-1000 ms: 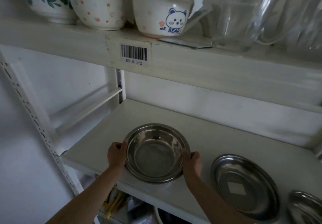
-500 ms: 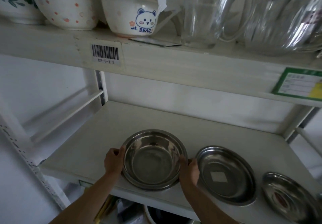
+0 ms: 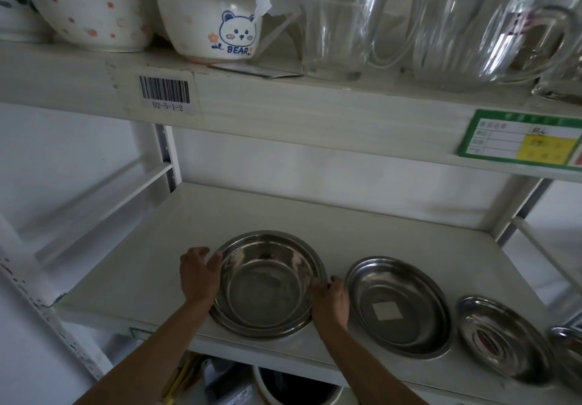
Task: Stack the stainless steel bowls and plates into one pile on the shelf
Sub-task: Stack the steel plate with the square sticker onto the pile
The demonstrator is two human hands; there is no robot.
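A deep stainless steel bowl [image 3: 266, 285] sits on the white shelf [image 3: 132, 278] near its front edge. My left hand [image 3: 199, 274] rests against the bowl's left rim, fingers loosely spread. My right hand [image 3: 331, 302] grips the bowl's right rim. To the right lies a steel plate [image 3: 398, 305] with a white square sticker in its middle. Further right is a second steel plate [image 3: 502, 338]. Another steel piece [image 3: 568, 357] is cut off by the right edge.
The upper shelf [image 3: 283, 99] hangs low over the work area, holding ceramic bowls [image 3: 211, 23] and glass jugs [image 3: 362, 17]. A barcode label [image 3: 164, 92] and a green price tag [image 3: 519, 140] are on its front. Items sit on the level below.
The view has swung right, bringing more plates into sight. My left hand has loosened on the bowl's rim, with its fingers spreading. The bowl stays on the shelf.
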